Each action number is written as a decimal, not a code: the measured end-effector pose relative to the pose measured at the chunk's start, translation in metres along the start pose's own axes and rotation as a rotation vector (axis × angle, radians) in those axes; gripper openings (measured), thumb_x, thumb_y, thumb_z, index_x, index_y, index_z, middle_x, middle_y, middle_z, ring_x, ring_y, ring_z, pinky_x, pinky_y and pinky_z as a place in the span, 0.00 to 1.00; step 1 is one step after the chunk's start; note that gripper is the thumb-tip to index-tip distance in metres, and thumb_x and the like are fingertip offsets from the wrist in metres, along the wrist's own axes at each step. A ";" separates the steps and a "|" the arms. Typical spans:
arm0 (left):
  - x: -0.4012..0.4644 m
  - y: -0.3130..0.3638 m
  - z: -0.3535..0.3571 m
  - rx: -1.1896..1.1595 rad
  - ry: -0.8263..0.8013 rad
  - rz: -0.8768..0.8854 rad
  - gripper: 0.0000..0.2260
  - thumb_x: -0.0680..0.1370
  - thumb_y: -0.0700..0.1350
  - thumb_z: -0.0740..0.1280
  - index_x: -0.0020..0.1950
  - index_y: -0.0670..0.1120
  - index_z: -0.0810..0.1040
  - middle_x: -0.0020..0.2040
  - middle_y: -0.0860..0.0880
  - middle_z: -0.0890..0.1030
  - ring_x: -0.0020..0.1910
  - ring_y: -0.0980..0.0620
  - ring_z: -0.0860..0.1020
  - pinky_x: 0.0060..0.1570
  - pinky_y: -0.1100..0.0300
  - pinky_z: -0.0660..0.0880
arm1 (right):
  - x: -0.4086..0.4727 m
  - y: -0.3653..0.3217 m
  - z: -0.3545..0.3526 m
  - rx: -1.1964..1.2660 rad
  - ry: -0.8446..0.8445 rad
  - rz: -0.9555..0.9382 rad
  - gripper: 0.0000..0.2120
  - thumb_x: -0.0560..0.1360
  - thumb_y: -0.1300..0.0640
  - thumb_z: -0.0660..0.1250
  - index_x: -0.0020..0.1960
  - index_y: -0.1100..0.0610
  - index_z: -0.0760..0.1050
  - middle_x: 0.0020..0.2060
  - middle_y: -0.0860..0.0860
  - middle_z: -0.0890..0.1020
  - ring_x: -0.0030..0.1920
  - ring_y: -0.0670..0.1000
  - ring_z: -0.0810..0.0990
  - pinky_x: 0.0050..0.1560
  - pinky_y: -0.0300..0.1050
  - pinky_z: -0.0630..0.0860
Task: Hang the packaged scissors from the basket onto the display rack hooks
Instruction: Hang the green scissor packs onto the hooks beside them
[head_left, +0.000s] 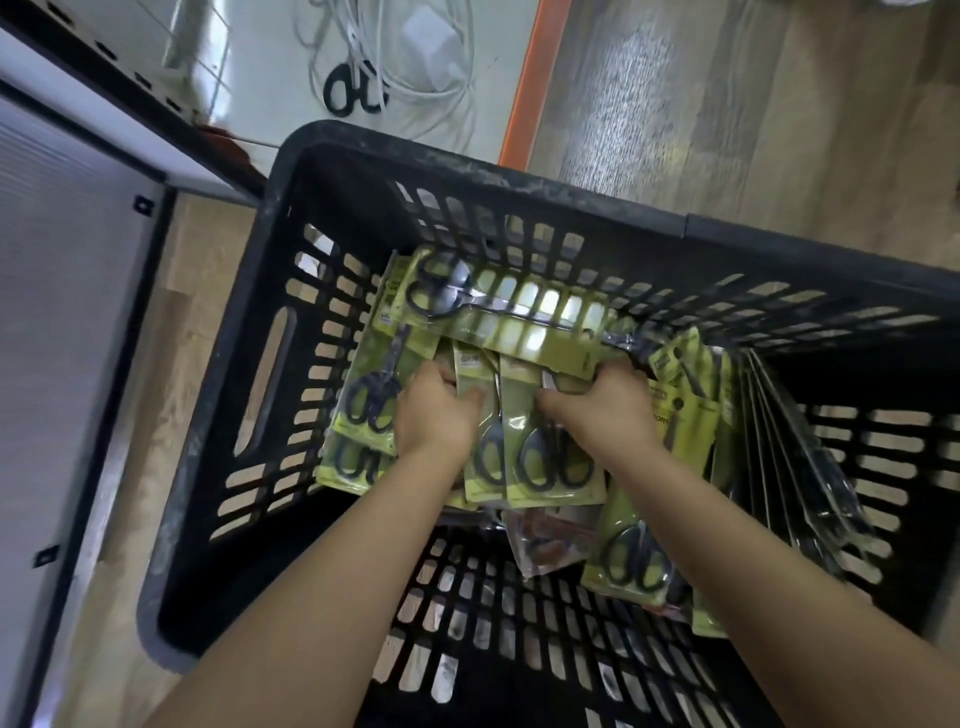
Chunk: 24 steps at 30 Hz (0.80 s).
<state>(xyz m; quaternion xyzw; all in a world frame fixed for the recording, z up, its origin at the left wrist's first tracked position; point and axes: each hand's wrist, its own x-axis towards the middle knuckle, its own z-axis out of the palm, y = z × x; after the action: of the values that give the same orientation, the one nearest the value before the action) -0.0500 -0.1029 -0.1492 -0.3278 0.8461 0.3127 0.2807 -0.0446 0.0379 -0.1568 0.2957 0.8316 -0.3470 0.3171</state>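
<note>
A black slatted plastic basket (270, 291) stands on the floor below me, holding several green-carded packs of black-handled scissors. Both my arms reach down into it. My left hand (434, 410) grips the left side of a small stack of scissors packs (540, 441) in the middle, fingers curled over the top edge. My right hand (605, 408) grips the same stack from the right. One pack (498, 312) lies crosswise just beyond my hands. More packs (779, 441) stand on edge along the right wall. No display rack hooks are in view.
A white panel with a dark frame (78, 322) stands at the left. Beyond the basket lies a white surface with white cables and black scissors (358, 88), edged by an orange strip (535, 78). Wood-look flooring (753, 114) surrounds the basket.
</note>
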 end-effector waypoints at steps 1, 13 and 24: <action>0.000 0.000 -0.002 -0.029 -0.018 -0.004 0.09 0.76 0.47 0.68 0.47 0.47 0.69 0.40 0.52 0.73 0.46 0.48 0.74 0.45 0.58 0.70 | -0.003 -0.001 0.000 0.001 -0.022 0.033 0.29 0.63 0.43 0.71 0.54 0.62 0.73 0.51 0.58 0.77 0.51 0.59 0.76 0.46 0.48 0.76; -0.048 -0.026 -0.032 -0.322 -0.255 -0.214 0.08 0.79 0.35 0.59 0.48 0.48 0.69 0.46 0.47 0.79 0.47 0.45 0.78 0.53 0.51 0.75 | -0.066 0.011 -0.005 0.392 -0.281 0.334 0.28 0.73 0.53 0.68 0.69 0.59 0.61 0.53 0.54 0.73 0.50 0.53 0.73 0.47 0.46 0.70; -0.123 -0.036 -0.100 -0.537 -0.189 -0.306 0.12 0.78 0.39 0.60 0.60 0.47 0.74 0.54 0.43 0.80 0.54 0.41 0.78 0.59 0.44 0.74 | -0.156 -0.007 -0.054 0.432 -0.249 0.192 0.21 0.70 0.58 0.71 0.60 0.55 0.67 0.48 0.52 0.79 0.47 0.53 0.79 0.49 0.50 0.78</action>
<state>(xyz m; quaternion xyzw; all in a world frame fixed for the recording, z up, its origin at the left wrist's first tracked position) 0.0263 -0.1486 -0.0133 -0.4829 0.6446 0.5080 0.3053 0.0301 0.0333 -0.0098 0.3889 0.6610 -0.5186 0.3780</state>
